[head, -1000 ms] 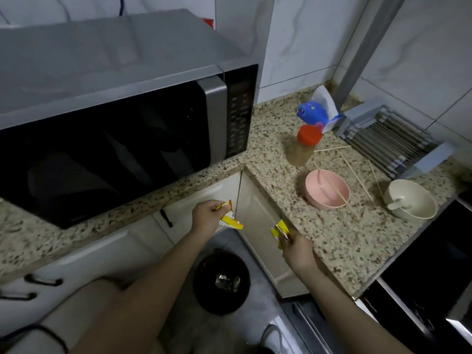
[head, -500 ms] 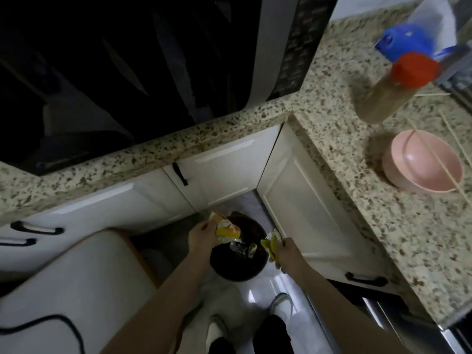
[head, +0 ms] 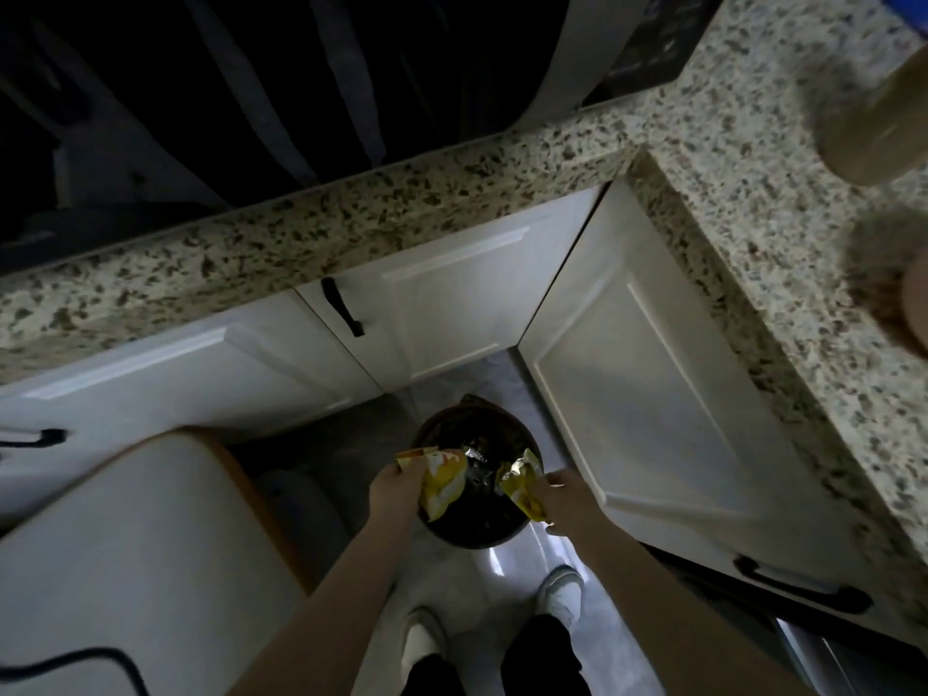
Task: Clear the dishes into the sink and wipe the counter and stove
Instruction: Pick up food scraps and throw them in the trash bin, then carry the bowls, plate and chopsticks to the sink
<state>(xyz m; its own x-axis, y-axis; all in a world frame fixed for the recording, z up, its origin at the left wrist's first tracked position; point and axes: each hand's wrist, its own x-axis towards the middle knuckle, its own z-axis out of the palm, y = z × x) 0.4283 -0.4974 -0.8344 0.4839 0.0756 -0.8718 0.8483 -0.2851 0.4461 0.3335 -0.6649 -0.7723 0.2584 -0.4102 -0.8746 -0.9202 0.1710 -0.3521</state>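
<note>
I look straight down at a dark round trash bin (head: pixel 454 529) on the floor in the cabinet corner. My left hand (head: pixel 394 494) grips a yellow snack wrapper (head: pixel 442 482) over the bin's left side. My right hand (head: pixel 565 497) holds a second crumpled yellow wrapper (head: pixel 522 487) over the bin's right side. Shiny foil trash (head: pixel 474 459) lies inside the bin. The speckled granite counter (head: pixel 753 203) runs along the top and right; a blurred jar (head: pixel 874 128) and the edge of a pink bowl (head: pixel 916 303) show at far right.
White cabinet doors (head: pixel 648 394) with black handles close in behind and to the right of the bin. A white rounded appliance (head: pixel 130 555) with a black cable stands at lower left. The dark microwave (head: pixel 251 82) sits above. My feet (head: pixel 560 590) stand just before the bin.
The view has tilted further down and closer. Both hands have lowered with their wrappers to just above the bin's opening; the bowls and bottle have slid out to the right edge.
</note>
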